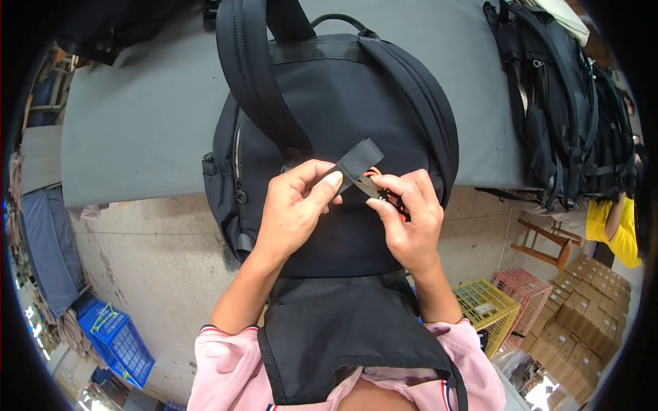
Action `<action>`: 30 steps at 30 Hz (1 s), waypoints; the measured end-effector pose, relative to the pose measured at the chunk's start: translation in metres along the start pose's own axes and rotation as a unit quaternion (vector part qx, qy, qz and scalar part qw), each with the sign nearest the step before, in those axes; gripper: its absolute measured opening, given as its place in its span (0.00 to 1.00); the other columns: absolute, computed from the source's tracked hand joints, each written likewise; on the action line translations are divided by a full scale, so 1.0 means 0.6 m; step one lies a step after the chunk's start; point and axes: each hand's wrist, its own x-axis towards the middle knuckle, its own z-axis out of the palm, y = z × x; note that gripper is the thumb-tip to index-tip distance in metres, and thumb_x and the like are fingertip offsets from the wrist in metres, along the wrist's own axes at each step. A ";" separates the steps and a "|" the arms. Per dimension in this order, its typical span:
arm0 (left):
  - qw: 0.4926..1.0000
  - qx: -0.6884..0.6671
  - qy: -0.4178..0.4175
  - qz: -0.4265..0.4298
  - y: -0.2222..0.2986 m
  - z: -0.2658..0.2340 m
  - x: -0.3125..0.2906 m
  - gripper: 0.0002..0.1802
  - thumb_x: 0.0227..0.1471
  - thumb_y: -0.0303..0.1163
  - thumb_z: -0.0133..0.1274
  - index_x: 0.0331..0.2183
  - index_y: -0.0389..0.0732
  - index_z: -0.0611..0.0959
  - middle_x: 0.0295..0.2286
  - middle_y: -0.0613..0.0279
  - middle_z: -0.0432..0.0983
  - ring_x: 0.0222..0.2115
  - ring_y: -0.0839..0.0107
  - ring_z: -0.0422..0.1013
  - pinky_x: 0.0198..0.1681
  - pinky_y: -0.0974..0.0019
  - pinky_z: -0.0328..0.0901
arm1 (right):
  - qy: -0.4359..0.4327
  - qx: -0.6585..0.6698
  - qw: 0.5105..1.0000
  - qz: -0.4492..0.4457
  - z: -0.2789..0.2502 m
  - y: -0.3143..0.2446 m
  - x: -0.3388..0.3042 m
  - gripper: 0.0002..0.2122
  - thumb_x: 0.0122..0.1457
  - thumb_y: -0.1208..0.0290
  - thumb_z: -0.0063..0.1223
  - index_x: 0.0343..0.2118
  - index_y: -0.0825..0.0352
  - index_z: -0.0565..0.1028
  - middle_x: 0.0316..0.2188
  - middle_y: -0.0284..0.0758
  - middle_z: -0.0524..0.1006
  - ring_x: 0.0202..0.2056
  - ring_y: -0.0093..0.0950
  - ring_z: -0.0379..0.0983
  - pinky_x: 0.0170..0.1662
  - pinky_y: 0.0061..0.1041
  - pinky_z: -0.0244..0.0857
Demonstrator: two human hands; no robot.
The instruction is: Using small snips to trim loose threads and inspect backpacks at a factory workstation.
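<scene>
A black backpack (pixel 336 103) lies in front of me, back panel up, its shoulder straps toward the top. Above the panel, my left hand (pixel 295 202) pinches a black webbing strap (pixel 362 159) between thumb and fingers, its folded end sticking up to the right. My right hand (pixel 413 216) is closed on small thread snips (pixel 393 200) with orange and black parts, mostly covered by the fingers. Their blade end meets the webbing close to my left fingertips. Whether the blades touch a thread is too small to tell.
Under the backpack is a grey table (pixel 137 130). More black backpacks (pixel 558 103) stand at its right end. On the floor are a blue crate (pixel 116 335), a yellow crate (pixel 485 305), a pink crate (pixel 524 294) and stacked cartons (pixel 582 315). Someone's yellow sleeve (pixel 622 233) shows at far right.
</scene>
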 end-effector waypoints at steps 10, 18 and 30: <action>1.000 0.004 0.000 0.000 -0.002 0.002 0.000 0.11 0.56 0.33 0.51 0.35 0.35 0.81 0.24 0.69 0.75 0.25 0.84 0.70 0.26 0.79 0.63 | 0.004 0.002 1.000 0.006 -0.010 0.003 -0.010 0.15 0.42 0.80 0.62 0.36 0.65 0.77 0.24 0.34 0.72 0.24 0.28 0.71 0.26 0.24 0.65; 1.000 -0.025 0.000 -0.007 -0.003 0.003 0.003 0.10 0.55 0.32 0.52 0.34 0.35 0.81 0.22 0.69 0.76 0.23 0.85 0.70 0.25 0.80 0.62 | 0.036 -0.032 0.999 -0.024 0.015 0.002 -0.014 0.14 0.42 0.80 0.62 0.36 0.65 0.77 0.26 0.34 0.72 0.22 0.29 0.70 0.25 0.25 0.65; 0.976 0.148 0.000 0.160 0.105 -0.062 0.112 0.13 0.52 0.35 0.54 0.32 0.33 0.81 0.23 0.66 0.75 0.23 0.81 0.70 0.27 0.75 0.63 | 0.025 0.098 0.991 0.092 0.014 -0.001 -0.016 0.15 0.45 0.83 0.61 0.39 0.67 0.74 0.26 0.28 0.63 0.22 0.16 0.57 0.24 0.15 0.54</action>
